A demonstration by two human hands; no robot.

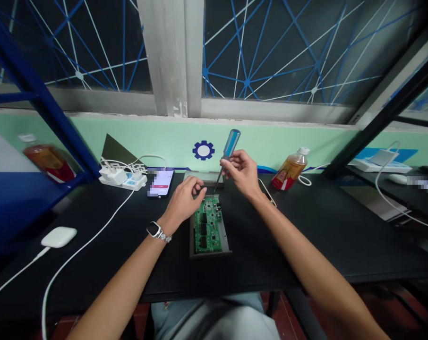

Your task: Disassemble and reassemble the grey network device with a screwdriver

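A green circuit board (209,226) lies in a shallow grey metal case (210,255) on the black table. My right hand (242,172) is closed around a screwdriver (231,143) with a clear blue handle, held upright at a slight tilt. Its dark shaft points down to the board's far edge; whether the tip touches is too small to tell. At the far left corner of the board rests my left hand (187,198), fingers and thumb curled in. What those fingers grip, if anything, is hidden. A watch (153,229) is on that wrist.
A flat grey metal piece (207,178) lies behind the board. Left of it are a lit phone (160,182), a white power strip (132,182) with cables and a white charging case (59,237). A drink bottle (290,170) stands at right, near the wall.
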